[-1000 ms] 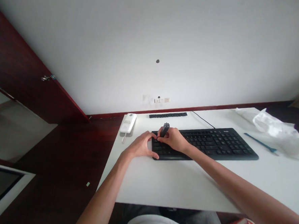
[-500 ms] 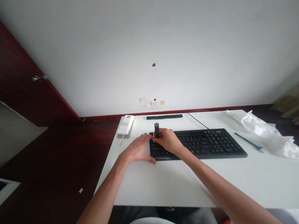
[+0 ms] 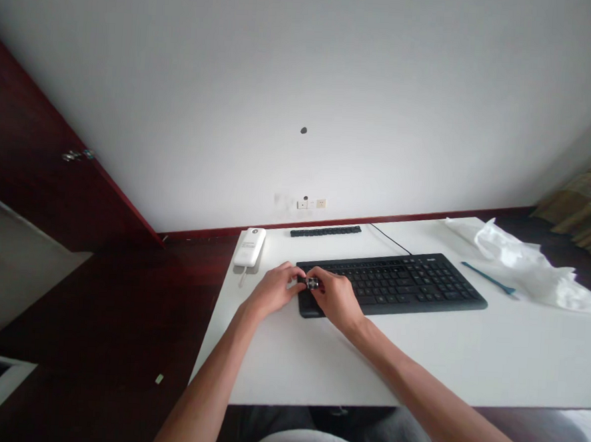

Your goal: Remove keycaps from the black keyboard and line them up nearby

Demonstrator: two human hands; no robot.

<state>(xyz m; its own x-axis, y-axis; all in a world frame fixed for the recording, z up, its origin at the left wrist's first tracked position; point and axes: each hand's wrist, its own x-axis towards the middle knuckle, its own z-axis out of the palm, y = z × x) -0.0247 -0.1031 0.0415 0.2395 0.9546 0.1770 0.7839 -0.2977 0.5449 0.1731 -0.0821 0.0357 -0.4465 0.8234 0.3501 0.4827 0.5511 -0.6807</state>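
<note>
A black keyboard (image 3: 391, 287) lies on the white table, and both hands are over its left end. My right hand (image 3: 338, 297) is closed round a small black tool (image 3: 312, 283) with pale, shiny spots on its end. The tool is tilted over and mostly hidden by my fingers, so its kind is unclear. My left hand (image 3: 276, 290) meets it from the left, thumb and forefinger pinched together at the tool's far end. Whatever sits between those two fingertips is too small and dark to make out.
A black strip of keys (image 3: 325, 231) lies behind the keyboard, near the wall. A white handset-like device (image 3: 250, 247) with a cord is at the table's left edge. To the right lie a blue-green stick (image 3: 489, 278) and a crumpled white plastic bag (image 3: 528, 262).
The black tool stood upright in my right hand and is now tipped over toward me. My left thumb has left the keyboard's front edge and closed against the forefinger.
</note>
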